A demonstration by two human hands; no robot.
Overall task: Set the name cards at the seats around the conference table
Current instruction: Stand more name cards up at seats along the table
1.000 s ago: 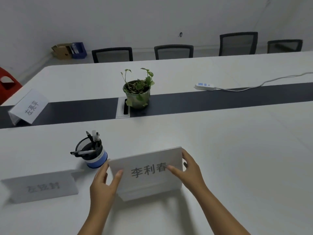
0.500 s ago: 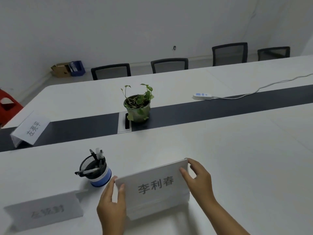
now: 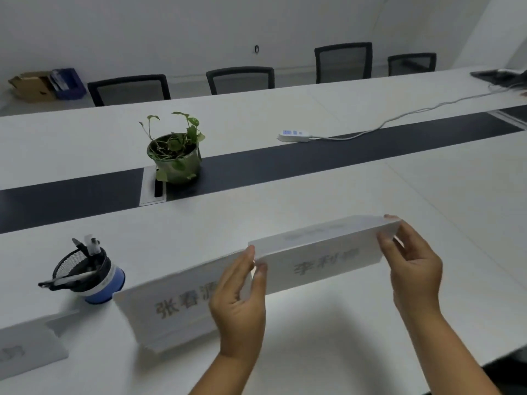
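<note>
A folded white name card (image 3: 322,256) hangs blurred above the white conference table (image 3: 427,223). My left hand (image 3: 242,297) pinches its left end and my right hand (image 3: 410,263) grips its right end. Below and to the left, a second white name card (image 3: 171,306) with grey characters lies on the table, partly hidden behind my left hand. A third name card (image 3: 25,349) stands at the near left edge of the view.
A mesh pen cup (image 3: 85,272) with pens stands left of the cards. A potted plant (image 3: 175,152) and a cable hatch (image 3: 154,189) sit on the dark centre strip. A white power strip (image 3: 293,136) with its cord lies beyond. Several chairs (image 3: 241,79) line the far side.
Both hands have lifted the top name card and carried it right, uncovering the second card beneath. The view has shifted right, so the far-left card is out of sight.
</note>
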